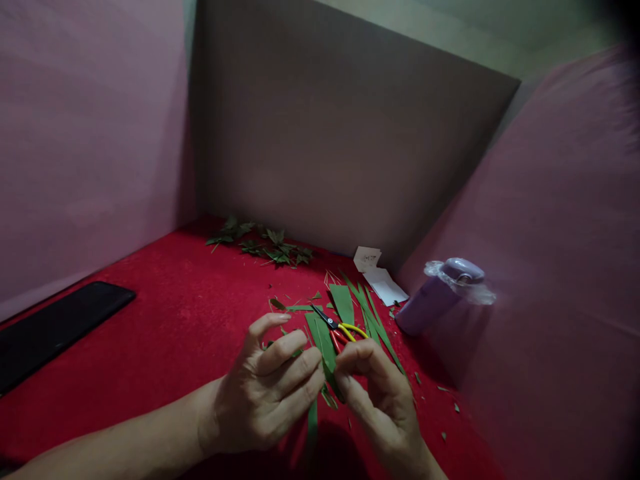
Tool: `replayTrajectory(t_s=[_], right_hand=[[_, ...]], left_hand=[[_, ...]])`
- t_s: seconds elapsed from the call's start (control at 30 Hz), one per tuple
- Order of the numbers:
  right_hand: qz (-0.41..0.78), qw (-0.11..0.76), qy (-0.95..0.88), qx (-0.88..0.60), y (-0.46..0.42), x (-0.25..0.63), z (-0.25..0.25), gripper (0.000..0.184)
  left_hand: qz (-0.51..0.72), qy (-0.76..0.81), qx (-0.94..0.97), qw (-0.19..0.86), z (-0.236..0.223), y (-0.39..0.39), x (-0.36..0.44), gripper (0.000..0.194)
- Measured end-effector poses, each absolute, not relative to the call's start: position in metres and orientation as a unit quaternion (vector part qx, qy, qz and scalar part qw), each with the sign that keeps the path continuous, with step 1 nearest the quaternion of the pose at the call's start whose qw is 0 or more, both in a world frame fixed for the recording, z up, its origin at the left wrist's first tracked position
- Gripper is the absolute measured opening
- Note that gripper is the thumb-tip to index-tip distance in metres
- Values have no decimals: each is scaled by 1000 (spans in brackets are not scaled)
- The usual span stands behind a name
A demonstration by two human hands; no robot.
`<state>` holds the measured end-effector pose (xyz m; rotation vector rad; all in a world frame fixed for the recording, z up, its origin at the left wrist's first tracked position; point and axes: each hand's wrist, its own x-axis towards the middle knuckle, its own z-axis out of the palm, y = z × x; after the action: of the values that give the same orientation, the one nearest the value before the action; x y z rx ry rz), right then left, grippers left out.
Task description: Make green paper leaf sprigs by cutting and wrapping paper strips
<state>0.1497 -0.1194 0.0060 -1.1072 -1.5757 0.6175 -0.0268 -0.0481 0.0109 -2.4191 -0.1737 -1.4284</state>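
My left hand (280, 387) is raised with its fingers curled. Bits of green leaf show behind its fingers, but whether they are held is unclear. Close beside it, my right hand (377, 400) has thumb and forefinger pinched together; what lies between them is too small to make out. A wide green leaf strip (321, 335) runs between the two hands. Just beyond my right hand lie scissors (334, 325) with dark blades and red and yellow handles, resting over the leaf strips. Another cut leaf piece (342, 302) and long narrow strips (380, 323) lie behind them.
Leafy sprigs (280, 250) lie at the back of the red cloth (170, 293). A purple bottle (431, 300) with clear plastic around its top stands at right, near white papers (386, 287). A black phone-like slab (65, 327) lies at left. Walls enclose the surface.
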Motion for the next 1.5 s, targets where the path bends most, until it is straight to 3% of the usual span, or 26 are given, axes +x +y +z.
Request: replayTrajectory(t_s=[0.47, 0.73, 1.5], right_hand=[[306, 516, -667, -443, -124, 150, 5, 10], [305, 524, -671, -426, -125, 149, 5, 9], [234, 526, -698, -426, -124, 148, 6, 18]], left_hand=[[-518, -57, -847, 104, 9, -48, -25, 24], [-507, -46, -852, 121, 15, -48, -25, 22], [-503, -47, -856, 107, 10, -48, -25, 27]])
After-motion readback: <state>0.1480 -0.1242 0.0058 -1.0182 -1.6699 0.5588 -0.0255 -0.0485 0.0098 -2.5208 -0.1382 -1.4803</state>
